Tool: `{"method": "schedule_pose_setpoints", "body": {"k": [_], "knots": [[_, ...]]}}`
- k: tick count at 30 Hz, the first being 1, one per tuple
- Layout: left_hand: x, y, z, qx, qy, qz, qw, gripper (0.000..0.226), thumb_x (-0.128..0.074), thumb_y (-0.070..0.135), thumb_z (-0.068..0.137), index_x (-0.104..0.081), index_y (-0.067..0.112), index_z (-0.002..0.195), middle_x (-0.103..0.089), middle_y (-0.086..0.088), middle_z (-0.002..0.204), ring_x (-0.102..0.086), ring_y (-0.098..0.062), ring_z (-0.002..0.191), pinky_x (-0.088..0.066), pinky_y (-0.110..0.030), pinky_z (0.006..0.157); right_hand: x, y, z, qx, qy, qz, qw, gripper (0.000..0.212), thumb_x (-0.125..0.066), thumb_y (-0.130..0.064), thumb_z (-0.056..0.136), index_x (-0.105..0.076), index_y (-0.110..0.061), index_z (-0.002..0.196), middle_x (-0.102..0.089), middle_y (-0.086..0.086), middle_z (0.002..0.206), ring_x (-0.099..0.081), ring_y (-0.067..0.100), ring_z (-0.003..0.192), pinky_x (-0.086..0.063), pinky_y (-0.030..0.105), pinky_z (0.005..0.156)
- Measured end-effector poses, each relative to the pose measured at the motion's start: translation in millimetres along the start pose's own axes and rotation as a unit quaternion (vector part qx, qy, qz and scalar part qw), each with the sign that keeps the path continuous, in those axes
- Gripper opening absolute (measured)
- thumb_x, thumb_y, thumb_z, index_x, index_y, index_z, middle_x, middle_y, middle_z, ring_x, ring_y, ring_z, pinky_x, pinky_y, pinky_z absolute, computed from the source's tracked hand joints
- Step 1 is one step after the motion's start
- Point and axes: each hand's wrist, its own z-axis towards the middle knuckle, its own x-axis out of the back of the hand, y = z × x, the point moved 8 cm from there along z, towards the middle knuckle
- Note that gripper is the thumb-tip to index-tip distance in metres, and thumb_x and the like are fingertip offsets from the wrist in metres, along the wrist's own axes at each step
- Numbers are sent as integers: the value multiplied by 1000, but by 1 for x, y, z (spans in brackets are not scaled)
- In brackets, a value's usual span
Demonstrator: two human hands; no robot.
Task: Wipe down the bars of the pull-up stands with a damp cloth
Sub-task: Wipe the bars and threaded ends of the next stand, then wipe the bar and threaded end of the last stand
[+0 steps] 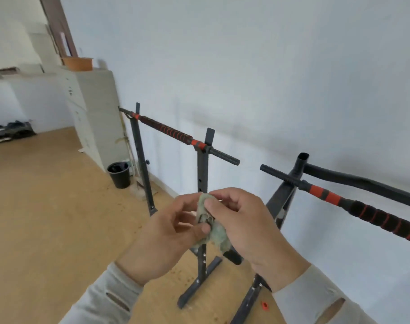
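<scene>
Both hands hold a small crumpled green-grey cloth [214,226] in front of me, in mid-air. My left hand [169,232] pinches its lower edge and my right hand [243,223] grips its top. Behind them stands a black stand [203,183] carrying a bar [176,134] with a black-and-red grip, which runs back to the left. A second bar [339,199] with the same grip lies across another black frame [299,164] at the right. The cloth touches neither bar.
A white wall [269,78] runs along behind the stands. A black bucket [119,174] sits on the wooden floor by a white cabinet [99,108]. A small red piece [265,305] lies on the floor near the stand's foot. Shoes on a rack [10,132] are far left.
</scene>
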Motion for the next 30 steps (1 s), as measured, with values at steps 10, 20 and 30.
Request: {"method": "schedule_pose_setpoints", "body": {"k": [10,20,30], "knots": [[71,-12,-130,123,207,-86,967,29,-77,34,77,-67,13,95,-70,-10,83,-63,-22,70,-54,-33,64,-126,7,-70,-109,-195,166,960,16,-72,-28,95,-77,-20,107,-79,4,102,-75,23,99,-63,44,89],[134,-38,-167,178,275,-61,943,39,-50,40,102,-77,14,94,-75,-15,88,-67,-22,74,-61,-48,85,-201,13,-75,-183,-199,288,919,32,-59,-31,102,-73,-6,117,-78,15,106,-71,23,86,-56,37,77],[242,-53,-182,98,274,-42,956,7,-71,15,91,-67,15,97,-74,-6,91,-71,-22,78,-59,-37,73,-293,-10,-50,-130,-124,246,952,31,-53,-27,106,-80,-11,106,-78,14,104,-74,30,94,-59,41,84]]}}
